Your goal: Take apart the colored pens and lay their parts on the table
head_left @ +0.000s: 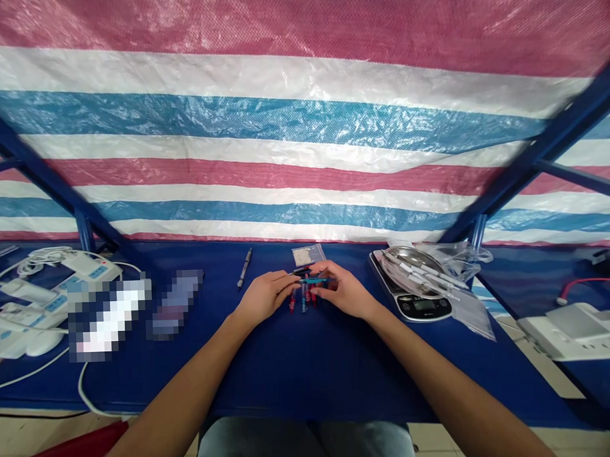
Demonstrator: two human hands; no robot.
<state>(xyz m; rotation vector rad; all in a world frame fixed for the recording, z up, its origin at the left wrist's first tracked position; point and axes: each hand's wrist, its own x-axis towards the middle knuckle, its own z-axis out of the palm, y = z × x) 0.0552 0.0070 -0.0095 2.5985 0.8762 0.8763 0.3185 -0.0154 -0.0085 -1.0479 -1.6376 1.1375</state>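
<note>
A slim blue pen point(315, 280) lies crosswise between my two hands, above the middle of the table. My left hand point(262, 298) pinches its left end with thumb and fingertips. At the other end, my right hand point(346, 292) has its thumb and fingers closed around the pen. Below it, several short pieces lie on the blue tabletop, among them a red one point(292, 301) and a blue one point(304, 302); they look like pens or pen parts, partly hidden by my fingers. Just beyond my hands is a clear zip bag point(316, 251) with small white bits point(302, 256).
A grey pen point(245, 268) lies left of my hands. To the right stands a digital scale point(425, 307) bearing a metal bowl and white pens, beside plastic bags point(475, 316). Power strips point(70, 290) and cables crowd the left. A striped tarp point(282, 136) hangs behind.
</note>
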